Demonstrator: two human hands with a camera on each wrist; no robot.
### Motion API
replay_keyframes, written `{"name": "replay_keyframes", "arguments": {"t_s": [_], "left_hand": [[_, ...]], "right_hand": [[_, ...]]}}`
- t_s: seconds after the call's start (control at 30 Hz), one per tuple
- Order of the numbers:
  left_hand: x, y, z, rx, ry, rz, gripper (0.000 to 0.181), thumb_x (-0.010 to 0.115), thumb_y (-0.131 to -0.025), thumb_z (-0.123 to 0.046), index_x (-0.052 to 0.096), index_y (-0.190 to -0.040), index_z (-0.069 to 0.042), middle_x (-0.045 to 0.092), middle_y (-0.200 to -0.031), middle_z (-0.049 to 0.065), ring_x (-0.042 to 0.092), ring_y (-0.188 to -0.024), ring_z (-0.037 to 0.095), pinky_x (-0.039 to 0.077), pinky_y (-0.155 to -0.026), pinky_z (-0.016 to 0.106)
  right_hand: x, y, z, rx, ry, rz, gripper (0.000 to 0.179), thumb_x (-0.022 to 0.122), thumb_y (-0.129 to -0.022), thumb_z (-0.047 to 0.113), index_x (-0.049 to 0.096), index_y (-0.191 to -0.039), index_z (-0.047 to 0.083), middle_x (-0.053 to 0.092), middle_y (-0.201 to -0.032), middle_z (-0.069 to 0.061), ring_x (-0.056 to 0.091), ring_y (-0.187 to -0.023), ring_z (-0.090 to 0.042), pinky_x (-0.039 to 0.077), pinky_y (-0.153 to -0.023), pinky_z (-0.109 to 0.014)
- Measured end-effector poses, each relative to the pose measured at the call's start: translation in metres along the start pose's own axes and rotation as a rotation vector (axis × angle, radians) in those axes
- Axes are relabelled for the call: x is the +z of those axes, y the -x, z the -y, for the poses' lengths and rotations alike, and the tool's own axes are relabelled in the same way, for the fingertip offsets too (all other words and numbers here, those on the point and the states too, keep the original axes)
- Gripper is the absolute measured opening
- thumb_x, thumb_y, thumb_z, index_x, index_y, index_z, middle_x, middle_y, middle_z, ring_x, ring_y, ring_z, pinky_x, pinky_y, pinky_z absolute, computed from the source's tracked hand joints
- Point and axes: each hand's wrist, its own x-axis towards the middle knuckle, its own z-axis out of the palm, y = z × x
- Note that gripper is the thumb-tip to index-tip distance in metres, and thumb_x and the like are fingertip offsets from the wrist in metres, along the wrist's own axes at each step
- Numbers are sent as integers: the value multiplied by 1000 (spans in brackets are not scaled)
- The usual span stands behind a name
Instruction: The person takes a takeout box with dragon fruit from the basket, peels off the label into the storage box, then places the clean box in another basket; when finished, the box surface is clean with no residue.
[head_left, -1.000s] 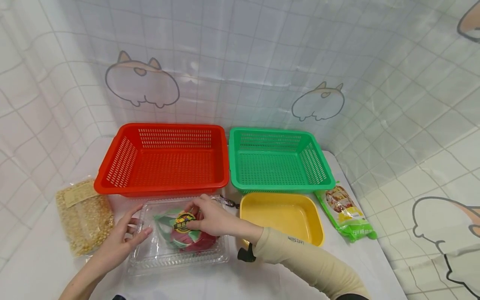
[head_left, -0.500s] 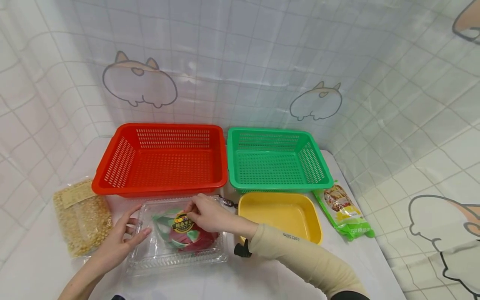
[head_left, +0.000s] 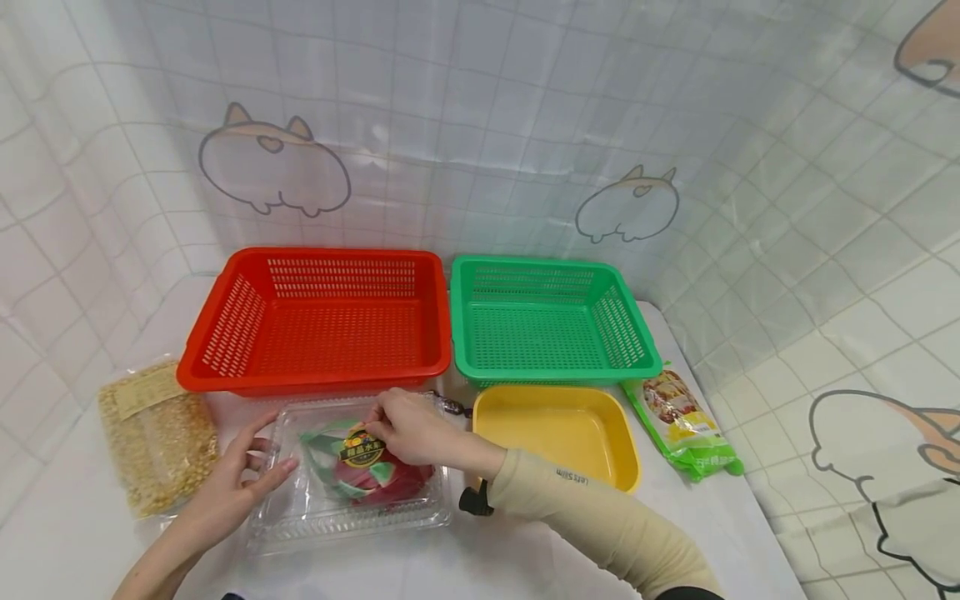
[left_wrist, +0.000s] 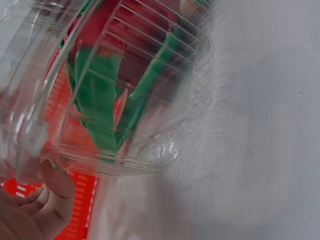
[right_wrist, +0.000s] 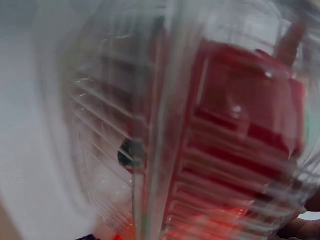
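- Right hand (head_left: 412, 429): thumb and forefinger drawn together at the upper right edge of a round black-and-gold sticker (head_left: 362, 450); whether they pinch that edge cannot be told.
- Directly beneath those fingertips: a clear plastic clamshell box (head_left: 352, 525), with a red-and-green dragon fruit (head_left: 390, 487) inside.
- Left hand (head_left: 232, 475), across the box from that grip: thumb and fingers spread, touching the box's left edge.
- Just right of the right hand, partly behind its beige sleeve (head_left: 585, 517): a yellow tray (head_left: 562, 425).
- Left of the left hand: a clear bag of pale yellow kernels (head_left: 161, 450).
- Under everything: a white cloth (head_left: 375, 575).
- Beyond the grip: a red basket (head_left: 315, 383), with a green basket (head_left: 562, 371) to its right; a green food packet (head_left: 686, 425) lies well to the right.
- Farthest: a white grid-patterned curtain (head_left: 420, 125) with cartoon animals, on three sides.
- Only the wrist views show the box's ridged side wall close up; the right one is blurred. The sticker's printed face shows only from the head.
- A second ago the right thumb lay over the sticker; now more of its print shows. The left hand has kept its place.
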Motion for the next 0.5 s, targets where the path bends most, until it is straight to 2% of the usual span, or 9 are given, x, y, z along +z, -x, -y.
{"name": "replay_keyframes", "arguments": {"t_s": [0.13, 0.5], "left_hand": [[0, -1, 0, -9, -2, 1, 87, 65, -97, -35, 10, -159, -7, 37, -127, 24, 43, -103, 29, 47, -67, 29], [2, -1, 1, 9, -4, -12, 85, 65, -97, -33, 12, -159, -8, 38, -127, 25, 43, -102, 29, 46, -67, 31]], "right_hand": [[1, 1, 1, -5, 28, 3, 11, 61, -100, 22, 64, -97, 12, 58, -88, 5, 49, -79, -5, 40, -70, -16], [2, 3, -2, -15, -14, 11, 10, 59, -101, 21, 59, -96, 12, 53, -87, 5, 47, -80, -7, 39, -69, -15]]}}
